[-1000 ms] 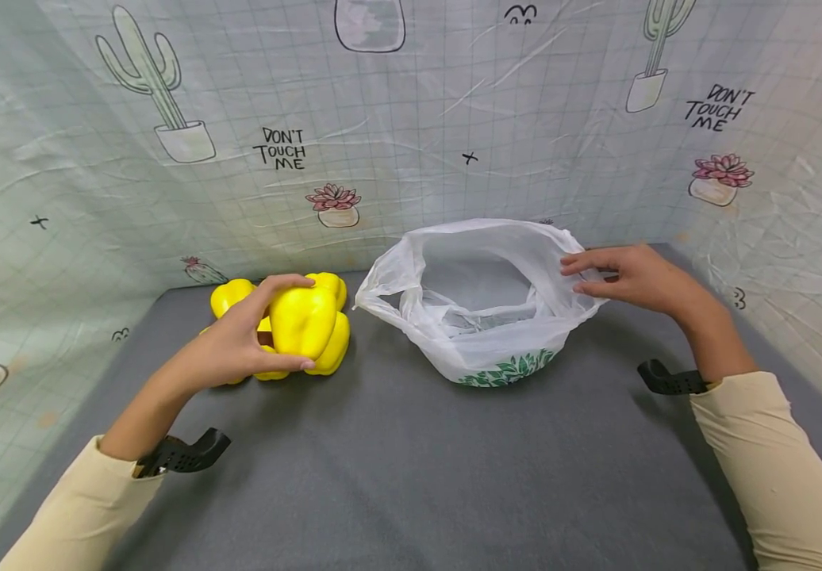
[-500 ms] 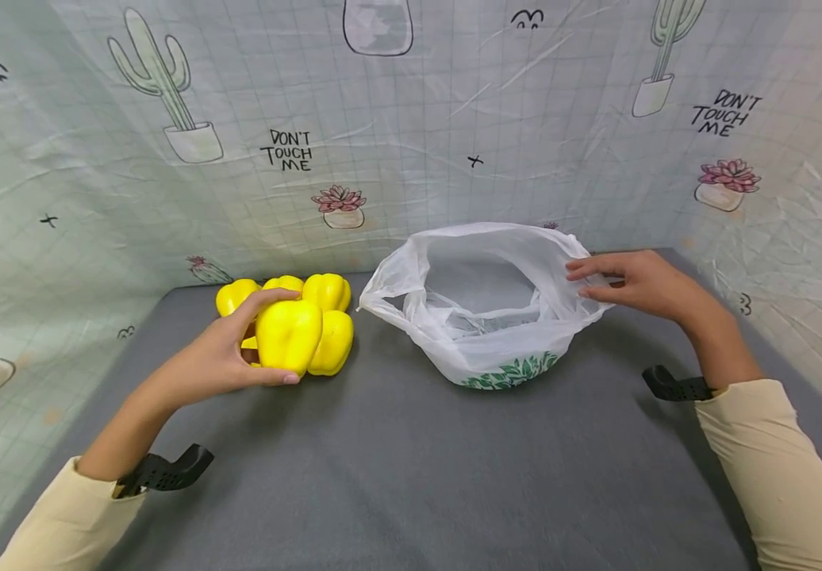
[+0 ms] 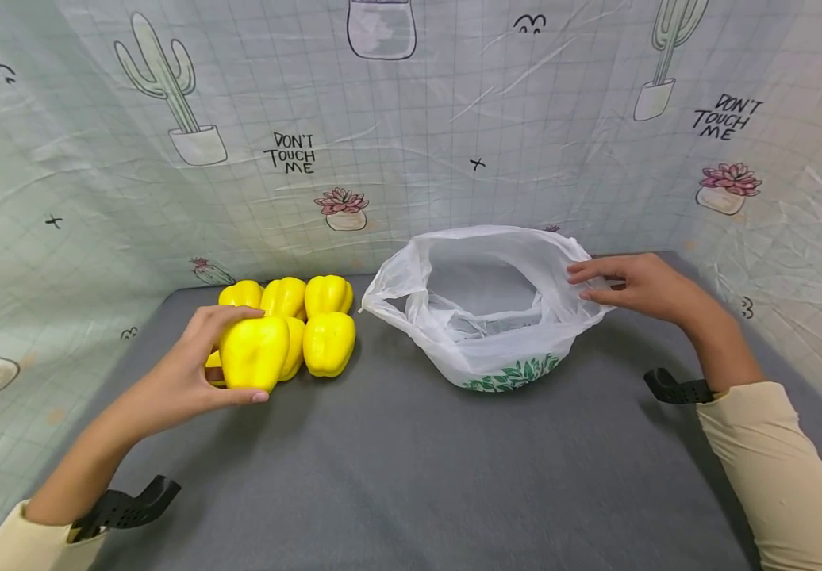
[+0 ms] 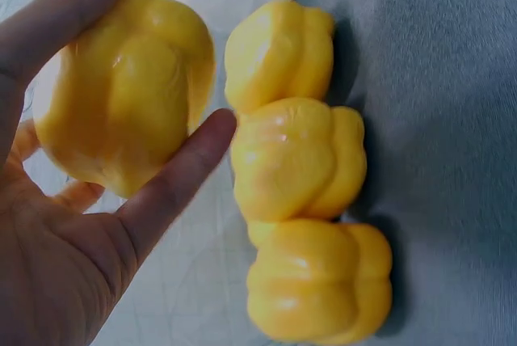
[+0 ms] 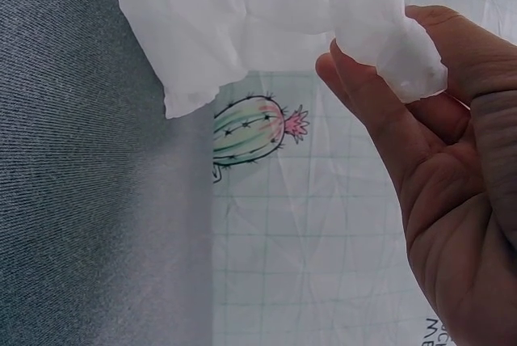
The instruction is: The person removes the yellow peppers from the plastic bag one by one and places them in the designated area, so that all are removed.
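My left hand (image 3: 168, 385) grips a yellow bell pepper (image 3: 252, 354), thumb on the near side and fingers over the far side. In the left wrist view the held bell pepper (image 4: 129, 91) appears raised beside a row of other peppers. Several yellow bell peppers (image 3: 329, 344) stand grouped behind and right of it, some partly covered by it. My right hand (image 3: 650, 289) pinches the right rim of a white plastic bag (image 3: 468, 349) with green leaf print. The bag's mouth gapes upward. In the right wrist view, its white film (image 5: 412, 67) lies between thumb and fingers.
A grey cloth (image 3: 411, 476) covers the table. Behind it and at both sides hangs a pale curtain (image 3: 425, 127) printed with cacti. The bag stands to the right of the peppers, near the back edge.
My left hand has moved left and nearer to me with the bell pepper, uncovering more of the peppers behind. The right hand stays at the bag's rim.
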Demonstrator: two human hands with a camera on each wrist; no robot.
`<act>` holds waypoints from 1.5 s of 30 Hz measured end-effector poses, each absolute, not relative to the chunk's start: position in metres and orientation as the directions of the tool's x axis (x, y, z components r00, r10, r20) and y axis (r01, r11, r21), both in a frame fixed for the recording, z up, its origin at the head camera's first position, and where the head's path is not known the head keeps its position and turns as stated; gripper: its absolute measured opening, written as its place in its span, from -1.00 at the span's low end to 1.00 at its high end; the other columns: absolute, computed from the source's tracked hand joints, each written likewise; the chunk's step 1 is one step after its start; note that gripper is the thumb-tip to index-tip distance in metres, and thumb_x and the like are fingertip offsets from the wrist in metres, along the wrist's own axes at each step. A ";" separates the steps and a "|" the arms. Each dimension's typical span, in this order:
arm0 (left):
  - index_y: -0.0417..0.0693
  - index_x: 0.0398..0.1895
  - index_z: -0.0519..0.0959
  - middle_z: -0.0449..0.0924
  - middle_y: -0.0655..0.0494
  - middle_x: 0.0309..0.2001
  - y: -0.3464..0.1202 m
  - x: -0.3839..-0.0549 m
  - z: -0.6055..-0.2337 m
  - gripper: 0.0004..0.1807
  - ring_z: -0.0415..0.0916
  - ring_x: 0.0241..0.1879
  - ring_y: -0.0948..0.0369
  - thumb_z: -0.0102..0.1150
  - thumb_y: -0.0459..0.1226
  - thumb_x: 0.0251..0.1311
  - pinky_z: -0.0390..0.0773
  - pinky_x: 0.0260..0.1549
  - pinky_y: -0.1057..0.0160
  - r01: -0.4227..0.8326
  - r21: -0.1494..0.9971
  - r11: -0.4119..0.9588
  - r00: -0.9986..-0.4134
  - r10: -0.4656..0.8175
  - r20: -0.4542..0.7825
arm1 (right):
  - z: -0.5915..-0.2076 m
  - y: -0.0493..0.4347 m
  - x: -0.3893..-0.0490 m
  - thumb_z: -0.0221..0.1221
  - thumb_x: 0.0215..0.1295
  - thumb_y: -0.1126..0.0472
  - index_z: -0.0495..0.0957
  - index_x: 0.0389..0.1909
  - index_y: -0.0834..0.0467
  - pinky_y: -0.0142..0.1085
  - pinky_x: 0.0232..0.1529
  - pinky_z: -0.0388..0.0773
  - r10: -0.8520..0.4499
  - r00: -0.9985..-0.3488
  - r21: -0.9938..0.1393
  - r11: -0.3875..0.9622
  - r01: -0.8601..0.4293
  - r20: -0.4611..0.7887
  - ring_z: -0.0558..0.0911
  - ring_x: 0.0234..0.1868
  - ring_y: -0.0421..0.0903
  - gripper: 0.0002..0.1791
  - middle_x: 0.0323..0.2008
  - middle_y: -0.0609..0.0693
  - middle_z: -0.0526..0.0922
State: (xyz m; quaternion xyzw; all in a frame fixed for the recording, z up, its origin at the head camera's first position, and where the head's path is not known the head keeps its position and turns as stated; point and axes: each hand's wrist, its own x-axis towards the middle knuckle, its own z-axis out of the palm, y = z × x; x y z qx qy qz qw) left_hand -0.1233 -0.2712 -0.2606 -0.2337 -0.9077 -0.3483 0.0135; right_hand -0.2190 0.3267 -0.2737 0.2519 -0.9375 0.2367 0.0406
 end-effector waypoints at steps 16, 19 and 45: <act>0.05 0.50 0.32 0.34 0.33 0.37 -0.327 -0.103 -0.256 0.05 0.29 0.21 0.48 0.64 -0.42 -0.15 0.40 -0.05 0.68 0.456 0.576 0.678 -0.888 0.393 0.240 | -0.272 0.327 -0.218 0.33 0.35 0.19 0.69 0.15 0.02 -0.40 -0.32 0.45 -0.453 -0.874 -0.430 0.764 -0.482 0.174 0.55 -0.15 -0.36 -0.64 0.15 0.01 0.69; 0.04 0.51 0.30 0.32 0.34 0.39 -0.340 -0.100 -0.258 0.03 0.26 0.22 0.52 0.62 -0.41 -0.11 0.41 -0.06 0.67 0.436 0.575 0.693 -0.895 0.399 0.197 | -0.272 0.327 -0.218 0.33 0.36 0.21 0.69 0.15 0.01 -0.40 -0.32 0.47 -0.456 -0.872 -0.428 0.761 -0.487 0.179 0.55 -0.18 -0.37 -0.65 0.14 -0.01 0.70; 0.03 0.44 0.26 0.28 0.32 0.36 -0.362 -0.098 -0.296 -0.13 0.28 0.15 0.64 0.53 -0.31 0.08 0.64 -0.10 0.39 0.268 0.701 0.660 -0.905 0.422 -0.051 | -0.271 0.326 -0.218 0.29 0.39 0.25 0.71 0.11 0.07 -0.41 -0.28 0.52 -0.488 -0.856 -0.414 0.753 -0.512 0.172 0.58 -0.10 -0.40 -0.70 0.17 0.00 0.68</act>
